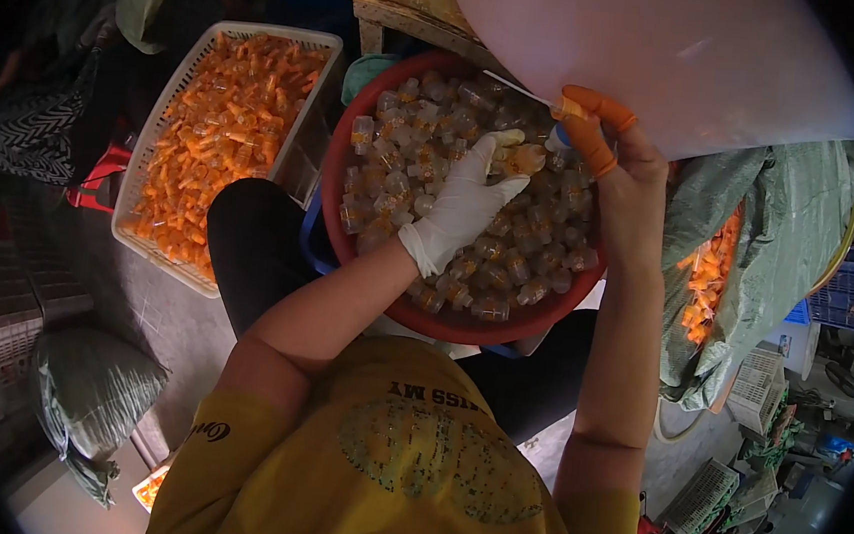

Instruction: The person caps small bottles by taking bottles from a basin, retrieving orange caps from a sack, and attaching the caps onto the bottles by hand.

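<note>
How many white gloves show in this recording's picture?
1 white glove: it is on the left hand, over the red tub. The right hand wears orange finger covers instead. Others could be hidden among the surrounding clutter.

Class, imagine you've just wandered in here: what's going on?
A person is working over a red tub full of small clear containers. The gloved left hand holds one up; the right hand, with orange finger covers, grips a thin pale stick-like item nearby. A pale crate of orange pieces stands to the left.
</note>
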`<state>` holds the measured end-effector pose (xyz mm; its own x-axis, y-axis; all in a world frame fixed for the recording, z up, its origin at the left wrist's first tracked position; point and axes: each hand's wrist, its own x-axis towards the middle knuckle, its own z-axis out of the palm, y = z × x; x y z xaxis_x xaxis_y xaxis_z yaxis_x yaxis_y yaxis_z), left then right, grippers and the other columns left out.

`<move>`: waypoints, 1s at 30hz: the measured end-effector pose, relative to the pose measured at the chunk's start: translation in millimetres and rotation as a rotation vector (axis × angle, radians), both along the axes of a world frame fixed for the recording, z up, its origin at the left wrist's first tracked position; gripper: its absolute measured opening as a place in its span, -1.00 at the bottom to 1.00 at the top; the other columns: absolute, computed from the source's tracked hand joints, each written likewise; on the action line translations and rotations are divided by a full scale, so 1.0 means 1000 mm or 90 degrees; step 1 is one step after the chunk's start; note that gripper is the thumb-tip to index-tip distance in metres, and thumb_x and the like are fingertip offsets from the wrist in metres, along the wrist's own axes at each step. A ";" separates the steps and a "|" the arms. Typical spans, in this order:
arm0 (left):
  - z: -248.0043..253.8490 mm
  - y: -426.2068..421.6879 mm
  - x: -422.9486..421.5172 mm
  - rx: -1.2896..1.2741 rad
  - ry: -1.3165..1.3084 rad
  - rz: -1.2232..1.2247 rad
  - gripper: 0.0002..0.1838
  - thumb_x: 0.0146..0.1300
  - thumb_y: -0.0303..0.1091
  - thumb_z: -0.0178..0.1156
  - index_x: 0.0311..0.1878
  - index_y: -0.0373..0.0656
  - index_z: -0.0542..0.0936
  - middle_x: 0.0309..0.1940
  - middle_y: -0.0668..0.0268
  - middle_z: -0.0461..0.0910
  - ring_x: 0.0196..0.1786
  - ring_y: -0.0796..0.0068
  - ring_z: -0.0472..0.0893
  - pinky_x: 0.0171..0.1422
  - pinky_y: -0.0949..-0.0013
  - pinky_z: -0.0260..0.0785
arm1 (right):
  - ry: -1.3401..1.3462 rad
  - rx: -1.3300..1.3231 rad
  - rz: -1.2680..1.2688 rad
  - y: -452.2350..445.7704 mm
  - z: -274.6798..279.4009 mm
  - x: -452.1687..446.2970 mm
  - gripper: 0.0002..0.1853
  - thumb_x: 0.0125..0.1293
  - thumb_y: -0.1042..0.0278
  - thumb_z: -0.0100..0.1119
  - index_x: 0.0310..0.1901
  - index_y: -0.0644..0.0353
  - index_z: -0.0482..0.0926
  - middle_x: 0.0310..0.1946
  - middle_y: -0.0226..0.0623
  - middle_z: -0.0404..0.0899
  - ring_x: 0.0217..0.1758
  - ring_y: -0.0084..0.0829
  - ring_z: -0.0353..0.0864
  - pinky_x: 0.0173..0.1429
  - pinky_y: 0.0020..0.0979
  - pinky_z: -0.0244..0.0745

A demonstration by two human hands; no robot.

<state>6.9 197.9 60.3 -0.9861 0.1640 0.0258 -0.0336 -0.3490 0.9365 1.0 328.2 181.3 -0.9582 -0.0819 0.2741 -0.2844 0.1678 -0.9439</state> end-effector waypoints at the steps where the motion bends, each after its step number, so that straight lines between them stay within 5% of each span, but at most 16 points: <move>1: 0.001 0.000 0.000 -0.033 0.012 0.009 -0.50 0.24 -0.58 0.24 0.25 -0.27 0.39 0.11 0.24 0.50 0.18 0.51 0.47 0.32 0.45 0.28 | 0.020 0.003 -0.007 -0.001 0.001 0.001 -0.72 0.25 0.54 0.31 0.01 0.23 0.65 -0.09 -0.43 0.67 0.01 -0.57 0.58 0.17 -0.49 0.44; 6: -0.005 -0.003 -0.003 -0.077 0.058 -0.006 -0.48 0.22 -0.49 0.31 0.23 -0.27 0.41 0.00 0.25 0.58 0.07 0.47 0.54 0.23 0.44 0.35 | 0.140 -0.013 -0.047 -0.012 0.025 0.026 -0.70 0.18 0.61 0.33 -0.03 0.19 0.66 -0.11 -0.38 0.68 -0.04 -0.49 0.63 0.11 -0.50 0.48; 10: -0.012 -0.012 0.011 -0.182 0.036 0.002 -0.54 0.27 -0.34 0.30 0.18 -0.28 0.44 -0.09 0.26 0.60 -0.04 0.47 0.56 0.10 0.42 0.39 | 0.141 0.287 0.084 0.004 0.018 0.051 -0.69 0.11 0.62 0.34 -0.07 0.24 0.63 -0.14 -0.21 0.63 -0.07 -0.26 0.63 0.02 -0.43 0.50; 12: -0.013 -0.026 0.018 -0.292 -0.064 -0.046 -0.57 0.32 -0.26 0.27 0.16 -0.26 0.46 -0.13 0.27 0.59 -0.08 0.51 0.55 0.04 0.45 0.39 | 0.206 0.480 0.004 0.033 -0.012 0.054 -0.70 0.09 0.62 0.33 -0.10 0.23 0.63 -0.15 -0.23 0.62 -0.07 -0.23 0.60 0.02 -0.38 0.51; 13: -0.001 -0.034 0.026 -0.217 -0.120 -0.077 -0.60 0.34 -0.25 0.24 0.13 -0.26 0.48 -0.19 0.28 0.58 -0.14 0.53 0.54 -0.02 0.47 0.39 | 0.236 0.574 -0.037 0.042 -0.019 0.056 -0.71 0.08 0.62 0.33 -0.11 0.23 0.63 -0.15 -0.23 0.61 -0.07 -0.21 0.59 0.01 -0.35 0.51; 16: 0.022 -0.052 0.044 -0.015 -0.272 -0.194 -0.66 0.41 -0.20 0.16 0.07 -0.26 0.52 -0.36 0.33 0.54 -0.31 0.59 0.49 -0.17 0.53 0.36 | 0.219 0.513 -0.077 0.056 -0.013 0.066 -0.72 0.06 0.65 0.30 -0.15 0.21 0.64 -0.15 -0.23 0.60 -0.07 -0.17 0.55 0.01 -0.30 0.51; 20: 0.024 -0.053 0.049 0.149 -0.290 -0.402 -0.62 0.48 -0.11 0.05 0.01 -0.29 0.56 -0.53 0.40 0.46 -0.50 0.61 0.38 -0.36 0.54 0.27 | 0.153 0.400 0.086 0.046 0.000 0.081 -0.70 0.08 0.67 0.29 -0.11 0.22 0.64 -0.12 -0.24 0.60 -0.04 -0.21 0.57 0.01 -0.32 0.51; 30: 0.055 -0.043 0.069 0.199 -0.335 -0.513 -0.56 0.50 -0.03 0.00 -0.07 -0.30 0.56 -0.61 0.41 0.44 -0.59 0.64 0.37 -0.40 0.60 0.23 | 0.034 0.311 0.173 0.050 0.001 0.094 -0.75 0.11 0.59 0.34 -0.13 0.25 0.65 -0.16 -0.28 0.60 -0.10 -0.31 0.60 0.01 -0.41 0.48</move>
<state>75.9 155.0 114.9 -0.4829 0.8464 -0.2245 -0.7500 -0.2674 0.6049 95.2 377.8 182.4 -0.8710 -0.4530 0.1899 -0.4233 0.4960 -0.7582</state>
